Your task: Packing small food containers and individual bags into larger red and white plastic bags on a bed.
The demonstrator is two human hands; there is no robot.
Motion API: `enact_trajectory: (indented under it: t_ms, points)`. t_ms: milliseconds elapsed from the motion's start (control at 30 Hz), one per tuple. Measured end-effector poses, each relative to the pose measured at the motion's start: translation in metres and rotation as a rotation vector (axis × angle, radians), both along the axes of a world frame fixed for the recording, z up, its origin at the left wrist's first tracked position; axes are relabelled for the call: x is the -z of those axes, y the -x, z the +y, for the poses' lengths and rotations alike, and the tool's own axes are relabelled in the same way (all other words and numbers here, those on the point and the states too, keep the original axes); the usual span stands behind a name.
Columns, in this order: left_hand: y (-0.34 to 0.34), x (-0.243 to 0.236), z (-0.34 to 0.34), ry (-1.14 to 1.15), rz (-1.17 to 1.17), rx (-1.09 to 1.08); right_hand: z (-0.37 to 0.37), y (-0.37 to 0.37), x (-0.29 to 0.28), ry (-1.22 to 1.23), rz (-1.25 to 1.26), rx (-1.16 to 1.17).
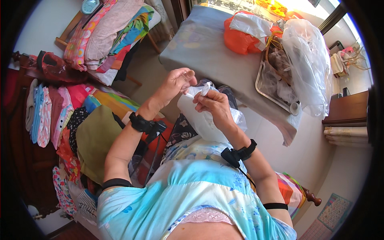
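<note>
A white translucent plastic bag (202,120) hangs in front of my body, over my lap. My right hand (214,105) pinches its gathered top, and a twisted white end sticks up between thumb and fingers. My left hand (180,82) is raised just left of the bag's top. Its fingers are curled in toward the thumb, close to the bag's left upper edge. What lies between those fingertips, if anything, I cannot make out. The bag's contents do not show clearly.
Ahead stands a table with a grey cloth (200,38). On it are a red bag (242,38), a tray (262,84) of plastic-wrapped things and a large clear bag (308,60). Folded clothes (50,114) and a chair piled with fabric (102,44) crowd the left.
</note>
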State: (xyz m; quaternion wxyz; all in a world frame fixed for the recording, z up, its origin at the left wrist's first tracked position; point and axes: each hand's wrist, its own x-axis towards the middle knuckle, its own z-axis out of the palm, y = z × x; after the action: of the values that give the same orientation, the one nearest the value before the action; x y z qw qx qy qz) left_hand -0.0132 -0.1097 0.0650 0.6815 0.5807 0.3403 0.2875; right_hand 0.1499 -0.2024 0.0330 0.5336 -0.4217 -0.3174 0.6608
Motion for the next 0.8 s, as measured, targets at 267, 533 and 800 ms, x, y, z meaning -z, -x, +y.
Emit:
enact_trajectory:
  t_ms: [267, 533, 800]
  points:
    - [0.006, 0.035, 0.012, 0.195, -0.008, -0.099, -0.009, 0.005, 0.008, -0.03, -0.121, -0.024]
    - [0.007, -0.015, -0.01, -0.037, -0.062, 0.113, 0.006, 0.003, 0.005, 0.046, -0.151, 0.063]
    - [-0.026, -0.022, -0.02, -0.174, -0.036, 0.153, 0.002, 0.018, 0.014, -0.453, -0.85, 0.162]
